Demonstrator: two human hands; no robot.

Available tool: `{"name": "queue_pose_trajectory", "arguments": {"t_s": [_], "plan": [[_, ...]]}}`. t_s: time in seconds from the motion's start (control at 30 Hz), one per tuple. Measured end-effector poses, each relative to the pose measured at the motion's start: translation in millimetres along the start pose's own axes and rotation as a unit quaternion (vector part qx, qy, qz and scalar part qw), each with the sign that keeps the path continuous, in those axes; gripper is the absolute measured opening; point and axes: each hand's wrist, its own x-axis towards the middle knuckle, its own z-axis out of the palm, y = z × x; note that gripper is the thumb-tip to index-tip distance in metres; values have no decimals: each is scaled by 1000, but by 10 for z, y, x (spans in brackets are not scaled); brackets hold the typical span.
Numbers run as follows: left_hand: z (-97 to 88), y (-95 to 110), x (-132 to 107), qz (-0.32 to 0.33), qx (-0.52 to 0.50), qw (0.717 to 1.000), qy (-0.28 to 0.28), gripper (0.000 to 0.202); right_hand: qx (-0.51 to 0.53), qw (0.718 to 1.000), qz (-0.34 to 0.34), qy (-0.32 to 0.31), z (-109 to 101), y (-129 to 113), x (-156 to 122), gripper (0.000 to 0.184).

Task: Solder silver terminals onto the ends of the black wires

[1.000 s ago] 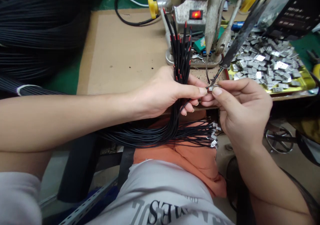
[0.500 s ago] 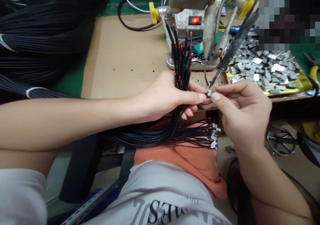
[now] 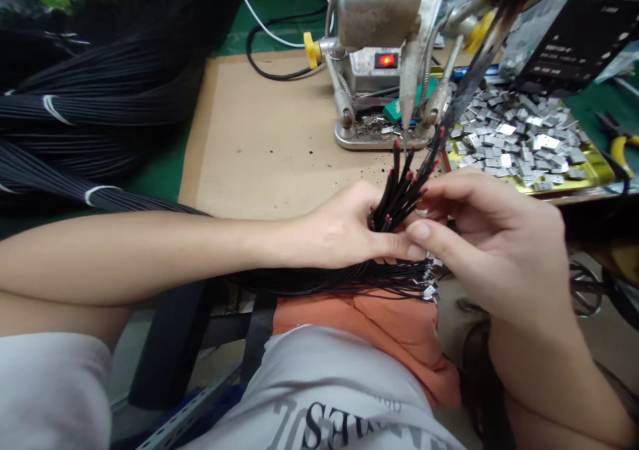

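Observation:
My left hand (image 3: 344, 230) is closed around a bundle of black cables (image 3: 399, 194), whose red wire tips fan up and to the right. My right hand (image 3: 494, 237) meets the bundle from the right, thumb and fingers curled close to the cable ends. What lies between its fingertips is hidden. Behind the bundle slants a dark soldering iron (image 3: 472, 77); its tip is out of sight. Beneath my hands, finished cable ends with small metal connectors (image 3: 429, 290) rest over the orange cloth (image 3: 349, 310) on my lap.
A soldering stand (image 3: 377, 10) with a lit red switch (image 3: 387, 60) stands on the cardboard sheet (image 3: 259, 117). To the right, a yellow tray (image 3: 602, 170) holds many metal connectors (image 3: 519, 137), near yellow-handled pliers (image 3: 622, 147). Tied black cable bundles (image 3: 114, 110) lie at left.
Both hands have come away from the iron's tip, lower in view. The bundle now leans right, and my right hand has moved to its red-tipped ends. The metal connector between the fingers no longer shows.

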Motion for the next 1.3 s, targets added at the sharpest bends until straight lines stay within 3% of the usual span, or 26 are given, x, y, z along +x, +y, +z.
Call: {"name": "queue_pose_trajectory", "arguments": {"t_s": [0.07, 0.17, 0.27, 0.53, 0.67, 0.8, 0.87, 0.93, 1.0, 1.03, 1.17, 1.3], "plan": [[7, -22, -9, 25, 2, 1000, -2, 24, -21, 999, -29, 26, 114, 1, -49, 12], [24, -5, -28, -9, -15, 1000, 5, 26, -47, 997, -28, 56, 110, 23, -73, 14], [43, 42, -46, -28, -42, 998, 37, 29, -37, 998, 10, 54, 35, 44, -63, 11], [35, 38, -68, -32, -37, 994, 97, 9, 70, 990, 115, 40, -56, 93, 0, 13], [-4, 59, -52, -39, -25, 995, 86, 16, 150, 986, 76, 12, 27, 160, -27, 16], [-23, 88, -37, -72, -57, 994, 54, 19, 146, 989, 17, 3, 107, 163, -18, 18], [-9, 100, -28, -82, -83, 991, 68, 16, 100, 995, 15, 8, 29, 201, 51, 14], [16, 117, -15, -100, -94, 985, 104, 13, -19, 997, -8, 75, -129, 306, 159, 8], [41, 138, 1, -125, -87, 978, 139, 14, -203, 960, -89, 174, -308, 469, 276, 7], [51, 149, 9, -135, -83, 976, 148, 15, -267, 940, -108, 183, -384, 559, 328, 10], [66, 175, 28, -151, -80, 973, 157, 15, -352, 917, -134, 133, -509, 838, 443, 16], [61, 165, 39, -153, -67, 973, 162, 15, -417, 900, -123, 37, -487, 885, 477, 23]]}}
